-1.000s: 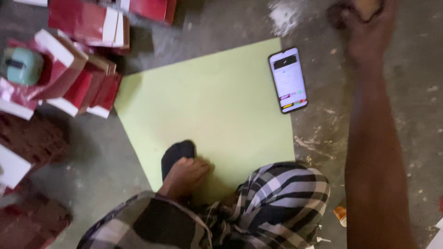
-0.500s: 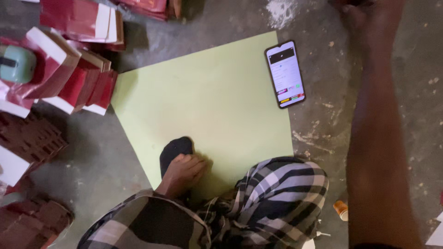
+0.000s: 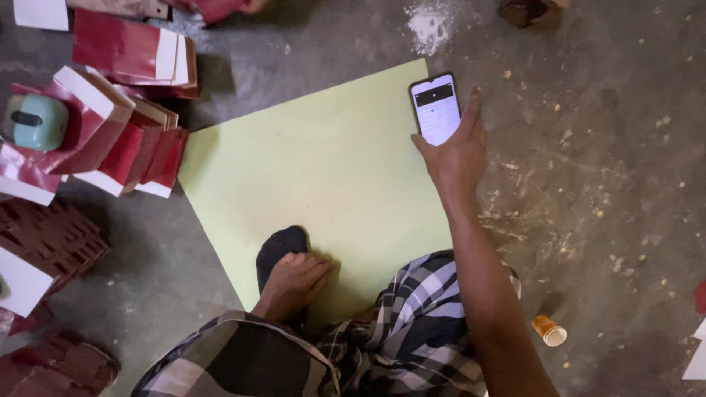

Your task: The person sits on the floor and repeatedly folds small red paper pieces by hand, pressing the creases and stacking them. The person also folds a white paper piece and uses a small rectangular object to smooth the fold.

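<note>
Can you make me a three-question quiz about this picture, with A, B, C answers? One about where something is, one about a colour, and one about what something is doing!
1. Where does the phone lie?
A. At the far corner of the big paper sheet
B. Beside the small orange cup
C. On top of the stack of red folded packets

2. What colour is the big paper sheet on the floor?
A. Red
B. Blue
C. Pale green

3. What is the right hand doing?
A. Resting on the phone, fingers spread
B. Gripping the orange cup
C. Pressing on the red packets

Answers:
1. A, the phone sits at the sheet's far corner, away from the cup and the packets.
2. C, the sheet is pale green against the grey floor.
3. A, its fingers lie along the edge of the lit phone.
</note>
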